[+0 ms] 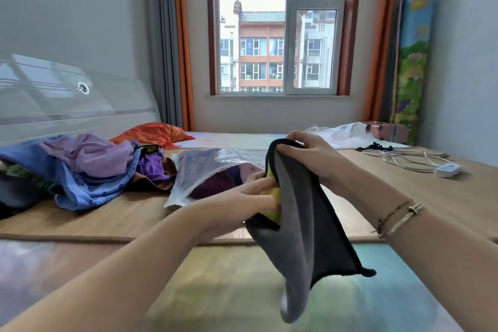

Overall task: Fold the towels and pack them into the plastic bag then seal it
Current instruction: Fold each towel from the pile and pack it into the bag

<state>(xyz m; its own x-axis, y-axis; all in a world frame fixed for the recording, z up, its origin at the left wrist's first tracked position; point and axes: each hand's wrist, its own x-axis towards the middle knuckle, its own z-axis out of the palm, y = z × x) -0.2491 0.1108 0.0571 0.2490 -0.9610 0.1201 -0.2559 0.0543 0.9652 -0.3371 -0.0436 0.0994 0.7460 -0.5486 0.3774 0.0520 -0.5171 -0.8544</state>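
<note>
A grey towel (299, 229) with a dark border and a yellow underside hangs in the air over the bed. My right hand (307, 153) pinches its top edge. My left hand (253, 191) holds its left side, fingers against the yellow face. Behind the towel lies a clear plastic bag (204, 170) on the mat, with dark and pink folded cloth inside it. A heap of unfolded towels (80, 167), blue, purple and lilac, sits at the left.
A bamboo mat (404, 183) covers the bed. An orange cloth (153, 133) lies near the headboard. At the right are a white cable with a switch box (447, 170), a second plastic bag (342, 133) and a pink case (388, 131).
</note>
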